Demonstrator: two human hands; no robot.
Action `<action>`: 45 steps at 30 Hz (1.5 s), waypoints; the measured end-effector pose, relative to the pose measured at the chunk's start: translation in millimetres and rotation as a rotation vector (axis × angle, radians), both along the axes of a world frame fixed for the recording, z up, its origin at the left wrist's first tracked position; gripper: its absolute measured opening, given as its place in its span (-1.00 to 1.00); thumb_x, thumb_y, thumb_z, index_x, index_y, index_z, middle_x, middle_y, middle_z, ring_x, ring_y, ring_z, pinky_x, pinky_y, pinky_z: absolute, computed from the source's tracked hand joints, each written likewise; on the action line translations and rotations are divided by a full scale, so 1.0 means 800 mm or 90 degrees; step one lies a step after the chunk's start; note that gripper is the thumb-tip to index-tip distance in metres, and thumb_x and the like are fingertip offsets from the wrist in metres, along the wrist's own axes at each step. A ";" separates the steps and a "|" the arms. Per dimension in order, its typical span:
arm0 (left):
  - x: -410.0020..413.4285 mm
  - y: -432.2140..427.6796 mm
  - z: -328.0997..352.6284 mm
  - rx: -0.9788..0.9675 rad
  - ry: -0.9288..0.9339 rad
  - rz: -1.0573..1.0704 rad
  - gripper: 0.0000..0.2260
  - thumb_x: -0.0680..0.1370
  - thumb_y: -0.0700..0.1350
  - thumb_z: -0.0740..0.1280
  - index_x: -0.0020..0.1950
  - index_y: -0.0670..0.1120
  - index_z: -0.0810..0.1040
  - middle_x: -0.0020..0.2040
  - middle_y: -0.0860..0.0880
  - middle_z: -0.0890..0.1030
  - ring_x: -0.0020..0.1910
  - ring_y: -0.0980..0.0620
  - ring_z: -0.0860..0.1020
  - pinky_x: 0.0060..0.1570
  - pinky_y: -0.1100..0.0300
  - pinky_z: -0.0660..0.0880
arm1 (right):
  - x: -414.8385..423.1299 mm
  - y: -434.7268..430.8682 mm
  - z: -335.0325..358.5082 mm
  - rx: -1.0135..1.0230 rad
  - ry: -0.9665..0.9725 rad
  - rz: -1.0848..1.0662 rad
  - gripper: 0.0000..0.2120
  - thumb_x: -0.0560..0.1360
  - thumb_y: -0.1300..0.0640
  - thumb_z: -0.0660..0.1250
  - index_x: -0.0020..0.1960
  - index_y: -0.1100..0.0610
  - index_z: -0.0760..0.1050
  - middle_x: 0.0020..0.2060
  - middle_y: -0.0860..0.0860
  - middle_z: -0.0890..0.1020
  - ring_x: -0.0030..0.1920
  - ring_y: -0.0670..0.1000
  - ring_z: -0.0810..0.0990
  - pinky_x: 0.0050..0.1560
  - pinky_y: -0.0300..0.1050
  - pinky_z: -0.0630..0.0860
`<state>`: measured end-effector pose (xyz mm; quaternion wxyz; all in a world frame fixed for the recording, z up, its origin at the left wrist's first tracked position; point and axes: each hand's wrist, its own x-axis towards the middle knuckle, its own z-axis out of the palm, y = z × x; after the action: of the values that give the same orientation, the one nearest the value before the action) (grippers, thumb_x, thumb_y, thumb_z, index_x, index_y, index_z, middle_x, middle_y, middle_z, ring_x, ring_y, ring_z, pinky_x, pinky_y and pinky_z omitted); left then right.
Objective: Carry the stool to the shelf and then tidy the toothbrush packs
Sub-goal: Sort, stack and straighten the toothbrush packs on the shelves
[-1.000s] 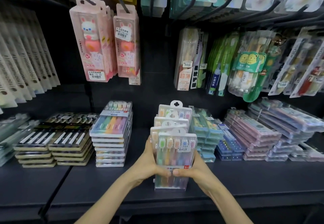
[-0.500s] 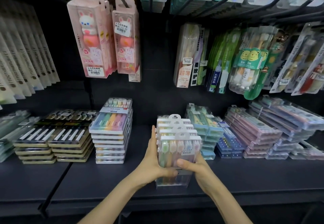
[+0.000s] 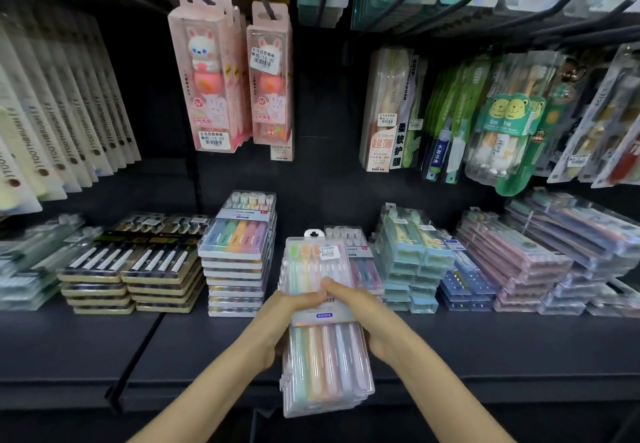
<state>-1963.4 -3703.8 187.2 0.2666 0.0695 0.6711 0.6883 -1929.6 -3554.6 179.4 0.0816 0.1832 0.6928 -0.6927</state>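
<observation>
One dark shelf (image 3: 86, 356) ran the full width, bare along its front edge on either side of the hands. Hanging cards (image 3: 69, 124) at left read TOOTHBRUSH. Pink rabbit boxes (image 3: 211, 72) carried a price sticker (image 3: 212, 138) reading 15.00 (its smaller print was unreadable). A pastel stack (image 3: 239, 252) lay flat, tagged 5. Just to its right were the toothbrush packs (image 3: 325, 356). Upright half a second before, they now lay tipped back, bristle ends toward the wall and near end reaching past the shelf's front edge. The left hand (image 3: 277, 319) and right hand (image 3: 374, 321) gripped them from either side, thumbs curled over the top face and touching.
</observation>
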 end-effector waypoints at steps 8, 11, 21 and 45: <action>-0.033 0.005 -0.023 -0.024 -0.109 0.044 -0.51 0.36 0.20 0.47 0.18 -0.05 0.58 0.04 -0.15 0.66 0.03 -0.12 0.63 0.15 -0.06 0.52 | -0.014 -0.005 0.006 0.006 -0.051 -0.010 -0.71 0.54 0.03 0.33 0.22 0.13 0.53 0.07 0.06 0.65 0.12 0.05 0.60 0.25 0.01 0.49; -0.044 0.005 -0.023 -0.047 -0.090 0.067 -0.60 0.46 0.15 0.40 0.14 -0.10 0.59 0.00 -0.15 0.68 0.00 -0.12 0.64 0.14 -0.06 0.52 | -0.015 -0.003 0.003 -0.053 -0.049 -0.024 -0.77 0.57 0.11 0.30 0.19 0.14 0.55 0.03 0.07 0.68 0.08 0.07 0.63 0.22 0.06 0.52; -0.009 -0.037 -0.027 -0.078 -0.050 0.022 -0.63 0.58 0.22 0.16 0.08 0.03 0.64 0.04 -0.02 0.68 0.08 -0.06 0.61 0.21 -0.06 0.47 | 0.068 -0.005 -0.015 0.002 0.146 0.104 -0.18 0.36 0.02 0.49 0.36 -0.40 0.03 0.19 -0.34 0.44 0.17 -0.31 0.48 0.13 -0.34 0.46; -0.047 -0.130 -0.037 -0.010 0.253 0.279 -0.70 0.50 0.31 0.07 0.16 0.34 0.42 0.19 0.27 0.49 0.26 0.18 0.43 0.33 0.13 0.29 | -0.055 -0.049 -0.076 0.185 0.241 -0.040 -0.07 0.36 0.31 0.52 0.50 -0.10 0.04 0.14 -0.35 0.40 0.14 -0.28 0.47 0.00 -0.57 0.36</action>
<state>-2001.3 -3807.5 157.4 -0.0244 0.0544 0.7147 0.6969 -1973.7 -3593.7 118.4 -0.0986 0.0813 0.7821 -0.6099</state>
